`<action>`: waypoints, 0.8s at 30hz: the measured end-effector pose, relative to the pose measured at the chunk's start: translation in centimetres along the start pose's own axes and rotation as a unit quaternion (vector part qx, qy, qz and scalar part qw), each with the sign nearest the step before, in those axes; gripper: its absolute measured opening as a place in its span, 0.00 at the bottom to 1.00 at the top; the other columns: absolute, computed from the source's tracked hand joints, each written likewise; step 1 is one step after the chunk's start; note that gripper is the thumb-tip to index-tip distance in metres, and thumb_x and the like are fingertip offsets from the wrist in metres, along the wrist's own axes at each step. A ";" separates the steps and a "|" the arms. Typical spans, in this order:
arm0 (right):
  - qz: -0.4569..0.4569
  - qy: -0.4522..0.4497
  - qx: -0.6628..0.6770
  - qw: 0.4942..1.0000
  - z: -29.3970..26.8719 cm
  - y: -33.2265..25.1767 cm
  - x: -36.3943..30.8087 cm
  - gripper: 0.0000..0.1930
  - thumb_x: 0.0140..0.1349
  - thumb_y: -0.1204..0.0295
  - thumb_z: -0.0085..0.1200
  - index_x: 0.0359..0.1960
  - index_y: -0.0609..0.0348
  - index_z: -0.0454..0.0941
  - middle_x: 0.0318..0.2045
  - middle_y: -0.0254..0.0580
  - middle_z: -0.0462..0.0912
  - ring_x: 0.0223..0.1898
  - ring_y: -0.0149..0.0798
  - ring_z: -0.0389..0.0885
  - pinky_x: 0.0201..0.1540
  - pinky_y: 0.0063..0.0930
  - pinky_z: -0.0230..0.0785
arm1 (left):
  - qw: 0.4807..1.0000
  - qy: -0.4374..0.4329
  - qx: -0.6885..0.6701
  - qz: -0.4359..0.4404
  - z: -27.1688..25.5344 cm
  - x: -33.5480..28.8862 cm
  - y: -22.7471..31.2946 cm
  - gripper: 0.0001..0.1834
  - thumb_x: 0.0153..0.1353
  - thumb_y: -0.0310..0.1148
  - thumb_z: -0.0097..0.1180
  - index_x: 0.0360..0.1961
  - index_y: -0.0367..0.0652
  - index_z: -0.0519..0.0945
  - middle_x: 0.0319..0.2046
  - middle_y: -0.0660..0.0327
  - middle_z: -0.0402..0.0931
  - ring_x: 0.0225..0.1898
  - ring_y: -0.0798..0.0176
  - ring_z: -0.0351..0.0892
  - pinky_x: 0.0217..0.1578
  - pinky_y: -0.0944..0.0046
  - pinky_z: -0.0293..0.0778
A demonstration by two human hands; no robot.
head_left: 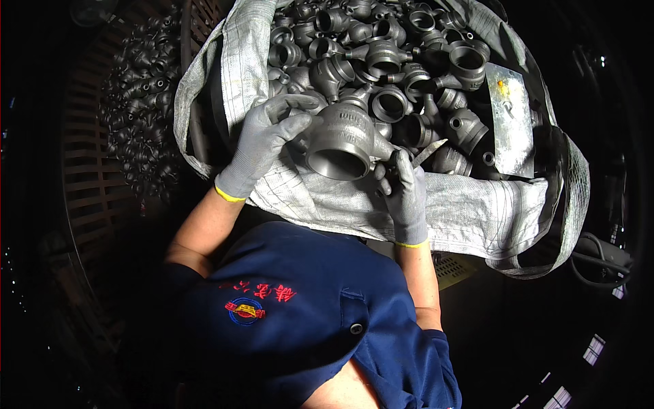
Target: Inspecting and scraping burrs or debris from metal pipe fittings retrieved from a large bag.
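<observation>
A dark grey metal pipe fitting (pixel 344 133), with a wide round mouth facing me and raised marks on its side, is held up at the near edge of a big white woven sack. My left hand (pixel 269 133), in a grey glove with a yellow cuff, grips the fitting's left end, fingers and thumb closed around it. At the fitting's right stem is my gloved right hand (pixel 407 194), its fingers curled. A thin, flat, pale metal strip (pixel 429 153), perhaps a file or scraper, sticks out from between those fingers; its other end is hidden.
Many similar fittings (pixel 390 105) fill the white sack (pixel 470 211). A flat metal plate (pixel 511 126) leans on them at the right. Sack straps (pixel 579 184) loop out at the sides. To the left, a rusty slatted crate (pixel 95 177) holds smaller dark metal parts.
</observation>
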State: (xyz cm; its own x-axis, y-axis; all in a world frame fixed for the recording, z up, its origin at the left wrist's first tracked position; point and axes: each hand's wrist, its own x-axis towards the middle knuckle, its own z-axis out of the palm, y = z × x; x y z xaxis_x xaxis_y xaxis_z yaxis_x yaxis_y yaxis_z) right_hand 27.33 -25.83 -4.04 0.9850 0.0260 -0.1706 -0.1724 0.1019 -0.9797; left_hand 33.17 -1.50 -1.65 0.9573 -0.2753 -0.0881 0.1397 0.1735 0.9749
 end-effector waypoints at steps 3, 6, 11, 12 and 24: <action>0.052 0.043 0.053 0.996 0.6 0.4 -0.1 0.22 0.70 0.54 0.42 0.36 0.63 0.77 0.18 0.37 0.77 0.15 0.23 0.66 0.18 0.15 0.54 | 0.999 0.034 0.010 0.033 0.3 0.3 0.0 0.18 0.63 0.35 0.55 0.47 0.31 0.76 0.41 0.58 0.79 0.44 0.70 0.77 0.50 0.70 0.70; 0.081 0.052 0.013 0.995 0.9 0.6 -0.2 0.24 0.70 0.49 0.38 0.35 0.58 0.74 0.16 0.35 0.74 0.13 0.23 0.61 0.17 0.16 0.50 | 0.999 0.041 0.020 -0.001 0.0 0.7 -0.3 0.17 0.63 0.35 0.54 0.46 0.31 0.77 0.41 0.58 0.79 0.45 0.70 0.76 0.51 0.71 0.69; 0.108 0.038 0.023 0.993 0.4 0.9 -0.2 0.25 0.70 0.47 0.36 0.37 0.58 0.73 0.14 0.35 0.73 0.11 0.24 0.62 0.15 0.15 0.51 | 0.998 0.051 0.034 0.011 0.3 0.3 -0.2 0.15 0.63 0.34 0.55 0.45 0.32 0.78 0.41 0.59 0.79 0.45 0.70 0.75 0.52 0.70 0.68; 0.124 0.003 0.027 0.992 0.0 0.7 -0.2 0.22 0.70 0.51 0.38 0.38 0.59 0.73 0.18 0.37 0.74 0.14 0.26 0.65 0.17 0.18 0.55 | 0.998 0.064 0.024 0.017 0.4 0.1 -0.3 0.15 0.62 0.34 0.56 0.45 0.32 0.78 0.41 0.59 0.80 0.46 0.70 0.75 0.52 0.70 0.67; -0.095 -0.013 -0.204 0.974 0.7 0.0 0.0 0.23 0.71 0.55 0.39 0.37 0.64 0.78 0.20 0.33 0.76 0.18 0.21 0.63 0.22 0.17 0.55 | 0.993 0.008 0.072 0.092 0.2 -2.4 1.8 0.15 0.56 0.26 0.61 0.44 0.31 0.79 0.42 0.58 0.77 0.42 0.68 0.77 0.47 0.70 0.71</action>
State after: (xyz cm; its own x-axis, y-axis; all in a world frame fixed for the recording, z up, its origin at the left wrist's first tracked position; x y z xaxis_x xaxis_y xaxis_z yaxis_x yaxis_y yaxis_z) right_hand 27.28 -25.10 -3.98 0.9974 0.0709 0.0160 0.0364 -0.2965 -0.9543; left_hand 31.05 -0.75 0.33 0.9674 -0.2361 0.0917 -0.0742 0.0819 0.9939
